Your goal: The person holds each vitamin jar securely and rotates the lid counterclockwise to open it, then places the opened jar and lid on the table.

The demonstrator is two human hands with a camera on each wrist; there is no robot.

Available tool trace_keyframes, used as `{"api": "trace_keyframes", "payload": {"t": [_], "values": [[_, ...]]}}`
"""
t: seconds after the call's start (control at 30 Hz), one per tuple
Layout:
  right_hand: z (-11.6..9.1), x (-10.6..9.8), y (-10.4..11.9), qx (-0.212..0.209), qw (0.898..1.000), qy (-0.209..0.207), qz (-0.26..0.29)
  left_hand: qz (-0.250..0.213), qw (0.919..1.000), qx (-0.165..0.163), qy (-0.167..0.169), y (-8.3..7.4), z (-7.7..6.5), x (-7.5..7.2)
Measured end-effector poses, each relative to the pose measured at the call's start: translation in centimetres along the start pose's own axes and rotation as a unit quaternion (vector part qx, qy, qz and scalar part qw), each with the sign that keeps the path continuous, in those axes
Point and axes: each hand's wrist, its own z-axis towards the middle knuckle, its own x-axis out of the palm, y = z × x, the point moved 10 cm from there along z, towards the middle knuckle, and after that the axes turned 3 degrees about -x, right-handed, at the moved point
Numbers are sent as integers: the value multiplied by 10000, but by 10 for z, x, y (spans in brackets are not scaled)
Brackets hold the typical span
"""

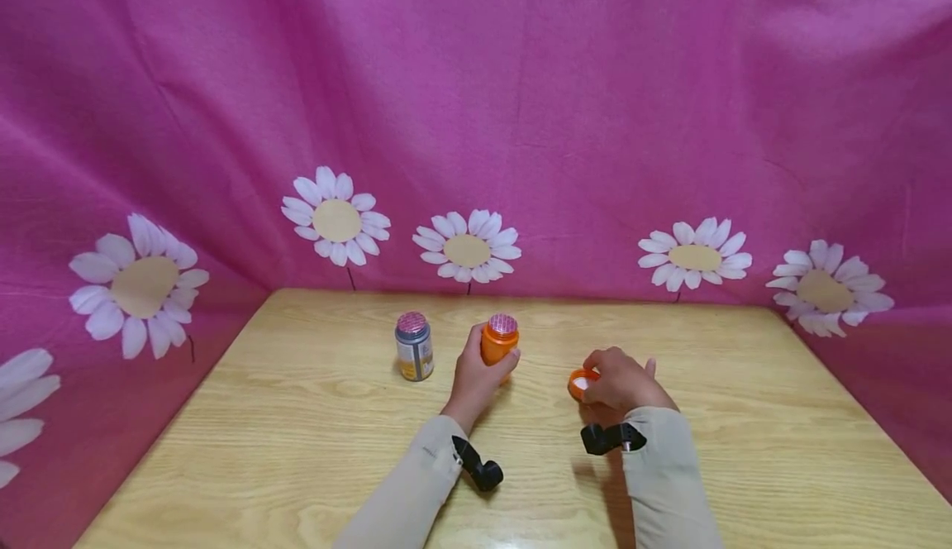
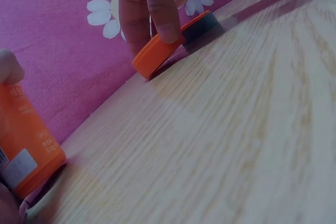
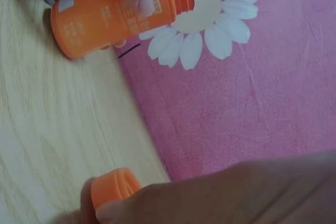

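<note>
My left hand (image 1: pixel 474 377) grips an upright orange bottle (image 1: pixel 494 347) standing on the table, fingers and thumb wrapped round its side. Its screw neck is bare, with a pink patterned seal across the mouth. To the right, my right hand (image 1: pixel 623 380) pinches an orange lid (image 1: pixel 580 385) low at the tabletop, its white lining facing up. Close behind that lid in the left wrist view is a dark grey lid (image 2: pixel 202 31), hidden by the hand in the head view. The right thumb touches the orange lid's side (image 3: pixel 107 188) in the right wrist view.
A grey bottle (image 1: pixel 414 354) with a white and yellow label stands uncapped left of my left hand, a pink seal over its mouth. The wooden table (image 1: pixel 312 433) meets a pink cloth (image 1: pixel 580 119) with white daisies along its back and sides.
</note>
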Motion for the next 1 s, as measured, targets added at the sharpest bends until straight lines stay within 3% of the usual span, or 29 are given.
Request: {"api": "trace_keyframes", "payload": {"t": [0.33, 0.57, 0.87, 1.0], "values": [[0, -1, -6, -70, 9999, -111, 109, -45, 10000, 59, -54, -3, 0, -1], [-3, 1, -13, 134, 9997, -26, 208, -188, 9998, -29, -13, -1, -2, -1], [-3, 1, -12, 170, 9996, 74, 220, -385, 9991, 159, 43, -4, -2, -1], [-1, -1, -11, 148, 9998, 44, 160, -630, 9979, 16, 122, -2, -2, 0]]}}
